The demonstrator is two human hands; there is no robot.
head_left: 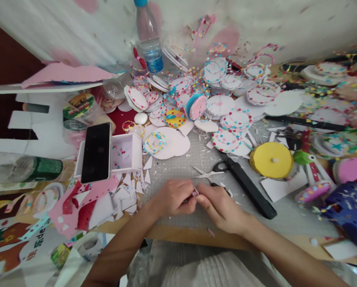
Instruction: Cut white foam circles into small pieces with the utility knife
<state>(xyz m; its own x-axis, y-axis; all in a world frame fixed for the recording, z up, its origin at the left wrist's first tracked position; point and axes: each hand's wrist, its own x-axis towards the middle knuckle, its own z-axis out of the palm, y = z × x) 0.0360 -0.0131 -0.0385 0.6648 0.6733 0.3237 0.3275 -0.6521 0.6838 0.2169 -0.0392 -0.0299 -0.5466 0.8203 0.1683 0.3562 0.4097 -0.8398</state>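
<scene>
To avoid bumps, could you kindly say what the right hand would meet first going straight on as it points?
Most likely the left hand, close to it across a small pale piece; depth is unclear.

A person held a small pale piece [195,192] — too slight to make out — between the fingertips of the left hand [176,197] and right hand [221,207], meeting over a gray cutting mat [178,171]. Scissors [206,174] lay open just beyond, beside a long black tool [251,189] and a yellow disc [271,159]. A dark-screened phone [96,151] rested across a white box [137,151] near white paper scraps [126,197] — while confetti-strung paper discs [230,119] crowded the back, below a blue-capped bottle [148,40].
</scene>
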